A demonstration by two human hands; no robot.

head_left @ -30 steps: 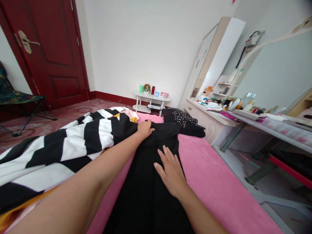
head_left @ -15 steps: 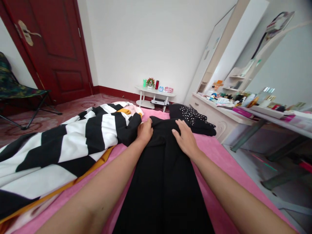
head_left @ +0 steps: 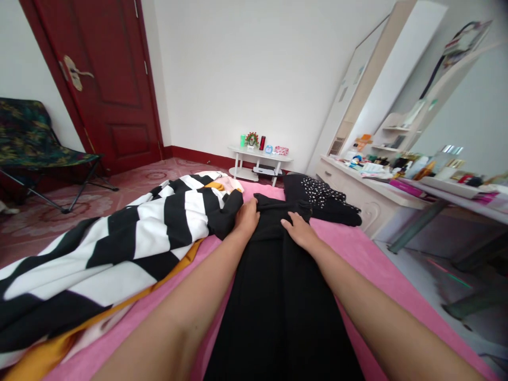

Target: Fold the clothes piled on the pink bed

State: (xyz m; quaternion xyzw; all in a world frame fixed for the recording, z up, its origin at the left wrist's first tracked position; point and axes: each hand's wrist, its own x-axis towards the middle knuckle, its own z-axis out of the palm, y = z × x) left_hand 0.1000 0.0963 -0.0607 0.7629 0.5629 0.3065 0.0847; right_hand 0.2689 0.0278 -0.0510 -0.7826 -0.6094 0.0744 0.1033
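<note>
A pair of black trousers (head_left: 278, 296) lies lengthwise in front of me on a pink bed cover (head_left: 357, 264), the waist end away from me. My left hand (head_left: 246, 217) is closed at the left edge of the waist end, its fingers curled on the cloth. My right hand (head_left: 300, 230) rests open on the upper right part of the trousers, fingers apart. Just beyond it lies a folded black garment with white spots (head_left: 323, 198). A black-and-white checked blanket (head_left: 151, 238) with a mustard underside is bunched left of my left hand.
A small white table (head_left: 260, 153) with ornaments stands beyond the bed's far end. On the right is a dressing table (head_left: 365, 190) crowded with bottles and boxes. A camouflage folding chair (head_left: 43, 137) and a dark red door (head_left: 107, 79) are at the left.
The view has turned slightly left, so the scene sits further right. My right hand has drawn back a little toward me along the trousers; my left hand stays at their edge.
</note>
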